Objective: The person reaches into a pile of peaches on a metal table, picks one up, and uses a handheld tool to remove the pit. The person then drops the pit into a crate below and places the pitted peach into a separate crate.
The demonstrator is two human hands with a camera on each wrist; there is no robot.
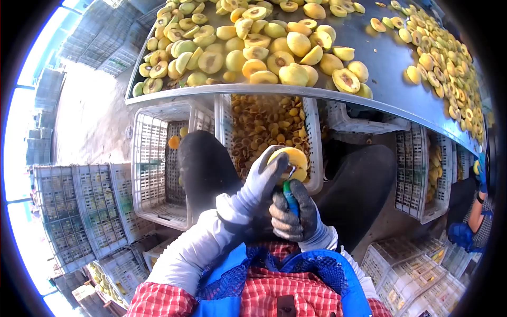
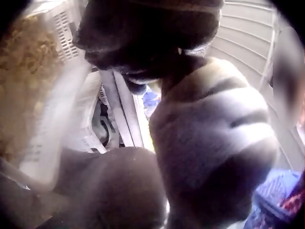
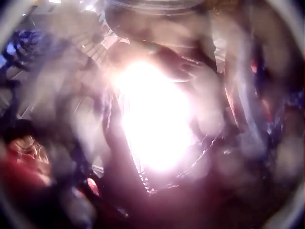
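Observation:
In the head view the left hand [image 1: 266,171], in a pale glove with dark fingertips, grips a yellow fruit half [image 1: 293,160]. The gloved right hand [image 1: 297,214] holds a tool by its green and blue handle [image 1: 290,198], fingers curled round it. The tool's metal tip [image 1: 292,170] touches the cut face of the fruit. Gloved fingers fill much of the left wrist view, dark and blurred. Glare and blur hide the detail in the right wrist view.
A metal table [image 1: 393,95] bears many fruit halves [image 1: 279,61]. Below its edge stands a crate [image 1: 315,142] of small brown-orange pieces, between the person's knees, with another crate [image 1: 138,174] to its left. More crates stand on both sides; another person's arm [image 1: 477,208] shows at far right.

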